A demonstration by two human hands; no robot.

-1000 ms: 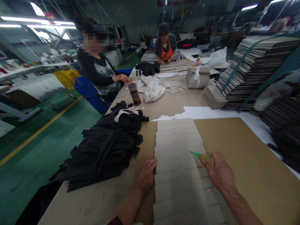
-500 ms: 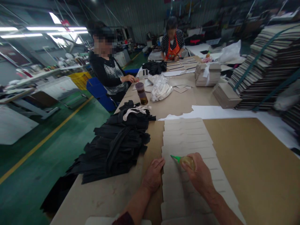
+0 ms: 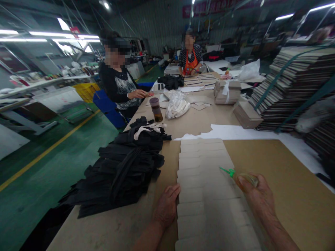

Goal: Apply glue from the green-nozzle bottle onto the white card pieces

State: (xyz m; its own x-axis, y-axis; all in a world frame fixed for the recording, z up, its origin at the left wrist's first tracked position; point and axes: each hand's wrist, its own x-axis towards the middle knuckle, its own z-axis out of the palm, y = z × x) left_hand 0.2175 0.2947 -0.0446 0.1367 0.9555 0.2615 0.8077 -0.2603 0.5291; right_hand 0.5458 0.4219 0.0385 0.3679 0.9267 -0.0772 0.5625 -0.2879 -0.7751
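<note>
Overlapping pale cardboard pieces [image 3: 201, 181] lie in a long column on a brown board [image 3: 293, 184]. My right hand [image 3: 259, 195] is wrapped round a squeeze bottle [image 3: 244, 179] of amber liquid, its green nozzle pointing left above the column's right side. At the column's left edge rests my left hand [image 3: 167, 205], its fingers together against the cardboard; whether it grips anything is hidden. A heap of black fabric strips [image 3: 117, 170] lies left of the left hand, with a pale strip [image 3: 149, 129] on top.
A jar [image 3: 156, 109] and a plastic bag [image 3: 178, 104] stand farther up the table. Strapped cardboard stacks [image 3: 290, 83] rise at the right, beside a tied bundle [image 3: 227, 92]. One person [image 3: 120, 83] is at the table's left side, another [image 3: 191, 57] at its far end.
My right hand has moved right with the bottle, from the middle of the column to its right edge. My left hand stays at the left edge. The view has tilted up slightly.
</note>
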